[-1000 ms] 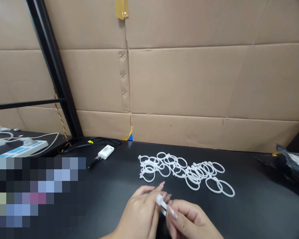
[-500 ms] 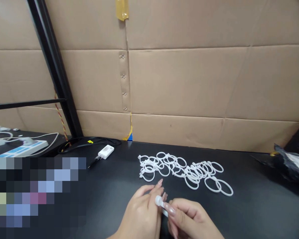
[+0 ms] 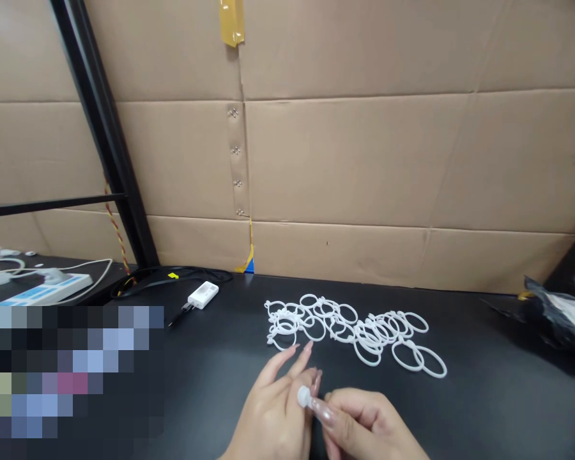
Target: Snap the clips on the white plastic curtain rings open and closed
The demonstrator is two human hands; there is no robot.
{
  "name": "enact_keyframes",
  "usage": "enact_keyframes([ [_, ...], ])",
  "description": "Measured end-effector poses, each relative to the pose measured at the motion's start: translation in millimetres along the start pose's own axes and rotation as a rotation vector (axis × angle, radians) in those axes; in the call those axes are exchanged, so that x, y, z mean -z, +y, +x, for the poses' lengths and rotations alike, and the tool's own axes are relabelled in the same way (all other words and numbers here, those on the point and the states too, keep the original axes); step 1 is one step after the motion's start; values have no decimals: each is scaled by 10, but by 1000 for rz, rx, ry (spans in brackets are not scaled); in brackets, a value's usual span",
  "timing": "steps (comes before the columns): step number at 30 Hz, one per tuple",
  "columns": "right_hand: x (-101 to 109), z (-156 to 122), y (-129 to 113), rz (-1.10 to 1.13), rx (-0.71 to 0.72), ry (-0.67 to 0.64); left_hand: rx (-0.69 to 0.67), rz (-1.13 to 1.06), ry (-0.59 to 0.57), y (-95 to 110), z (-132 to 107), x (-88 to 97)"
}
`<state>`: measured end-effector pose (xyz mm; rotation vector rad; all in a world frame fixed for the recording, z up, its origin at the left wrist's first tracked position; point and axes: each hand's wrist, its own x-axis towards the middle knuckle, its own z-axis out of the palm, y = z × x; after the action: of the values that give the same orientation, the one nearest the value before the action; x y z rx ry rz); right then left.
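Note:
Low in the head view, my two hands meet over the black table. Between the thumb and curled fingers of my right hand (image 3: pixel 368 421) is a small white plastic piece (image 3: pixel 303 396) with a round, knob-like end. My left hand (image 3: pixel 273 409) is back up against that piece. Two of its fingers stretch forward, while the others curl in beside the knob; its thumb is hidden. Most of the piece is covered by my fingers. Beyond my fingertips lies a spread of white plastic rings (image 3: pixel 374 335), several overlapping, with small knobs where they close.
A white charger (image 3: pixel 204 295) with a black plug lies to the left, near black cables (image 3: pixel 172 273). Further left are a power strip (image 3: pixel 52 287) and a black metal post (image 3: pixel 105 128). A black plastic bag (image 3: pixel 556 316) is at the right. Cardboard (image 3: pixel 364 160) walls the back.
Two fingers of my left hand have spread and stretched forward toward the rings. The white piece has tilted, with less of its shaft showing. The rings stay put.

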<state>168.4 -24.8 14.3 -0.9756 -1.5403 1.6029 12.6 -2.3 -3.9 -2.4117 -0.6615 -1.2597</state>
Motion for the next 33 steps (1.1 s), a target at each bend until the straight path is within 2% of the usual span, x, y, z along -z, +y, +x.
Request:
enact_keyframes([
  [3,35,31,92,88,18,-16,5,-9,-51,-21,31,46],
  [7,95,70,194,247,-9,2,76,-105,-155,-57,46,106],
  [11,107,76,189,313,-37,-5,73,-123,-170,-68,21,110],
  [16,89,57,177,291,16,-36,190,-195,-196,-42,10,111],
  [19,79,41,168,204,39,-36,222,-222,-214,-30,13,110],
  [23,54,28,117,80,41,-26,178,-160,-193,-18,-2,70],
  [27,27,15,79,93,11,27,119,-138,-177,1,-27,54],
  [33,10,-1,72,75,17,40,123,-186,-190,12,-36,81],
])
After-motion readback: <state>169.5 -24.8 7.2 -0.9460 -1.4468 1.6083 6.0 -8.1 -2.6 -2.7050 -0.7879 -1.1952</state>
